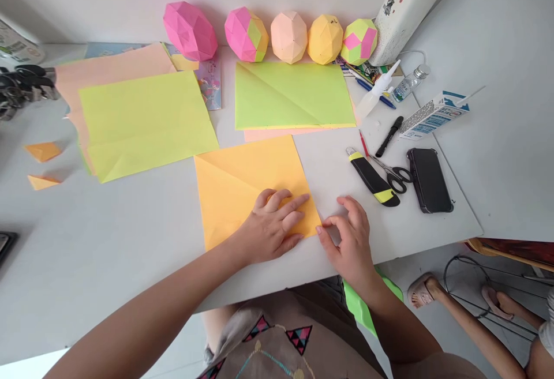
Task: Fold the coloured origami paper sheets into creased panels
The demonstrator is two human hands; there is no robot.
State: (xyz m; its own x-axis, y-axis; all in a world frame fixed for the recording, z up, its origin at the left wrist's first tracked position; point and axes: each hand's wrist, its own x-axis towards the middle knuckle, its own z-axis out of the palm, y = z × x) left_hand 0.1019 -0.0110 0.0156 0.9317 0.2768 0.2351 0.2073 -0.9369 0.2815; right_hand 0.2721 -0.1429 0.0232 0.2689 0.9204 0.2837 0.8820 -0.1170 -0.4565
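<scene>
A sheet of orange paper (242, 171) lies on the table near its front edge, a diagonal crease running across it. My left hand (279, 223) rests on the sheet with its fingers spread, pressing it down. At the sheet's lower right corner, my right hand (348, 237) has thumb and index finger closed on the paper; the other fingers are bent above the table. Behind the orange sheet is a stack of yellow-green paper (298, 96) with a crease. To the left, another yellow-green sheet (147, 125) overlaps pink paper (116, 67).
Several faceted paper balls, including a pink one (190, 32), stand along the back. On the right are a utility knife (372, 177), scissors (396, 177), black marker (389, 137), glue bottle (374, 96), drink carton (435, 115) and phone (430, 180). Another person's legs (471, 333) show lower right.
</scene>
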